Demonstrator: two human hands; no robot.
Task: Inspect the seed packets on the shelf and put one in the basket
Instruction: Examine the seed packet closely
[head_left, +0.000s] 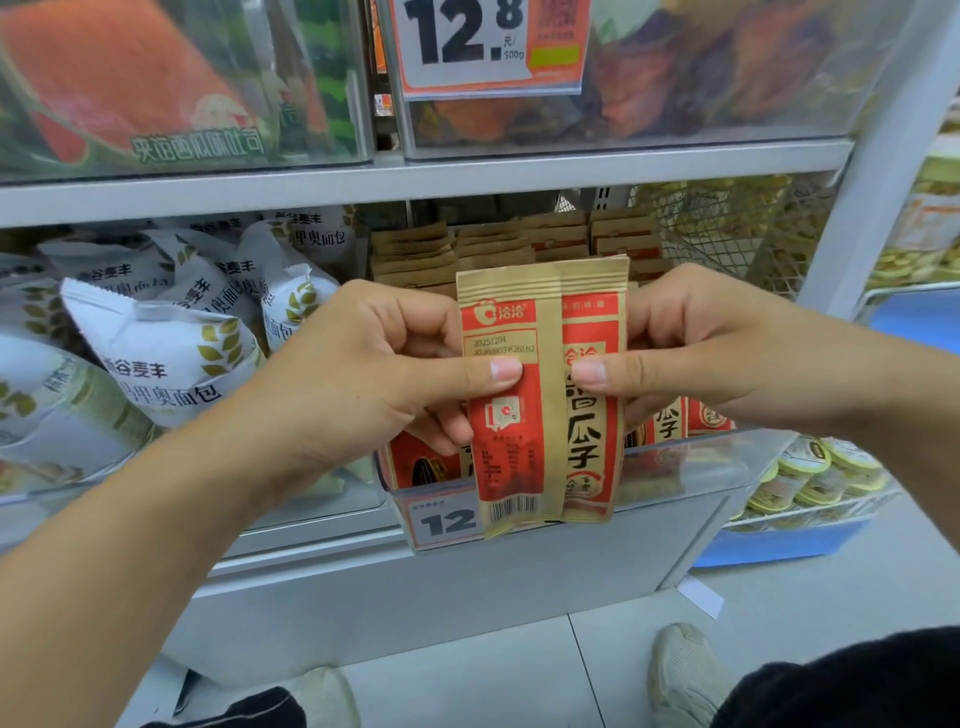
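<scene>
Two red and tan seed packets are held side by side in front of the shelf. My left hand (384, 374) pinches the left packet (506, 431), whose back with date print and barcode faces me. My right hand (711, 358) pinches the right packet (592, 415), showing its front with large black characters. Behind them, several more of the same packets (519, 244) stand in a clear bin (691, 467) on the shelf. No basket is in view.
White bread bags (171, 353) fill the bin to the left. Price tags (467, 41) hang above and below. A wire basket shelf (737, 234) and yellow-lidded tubs (815, 473) lie to the right. My shoes (685, 670) stand on the grey floor.
</scene>
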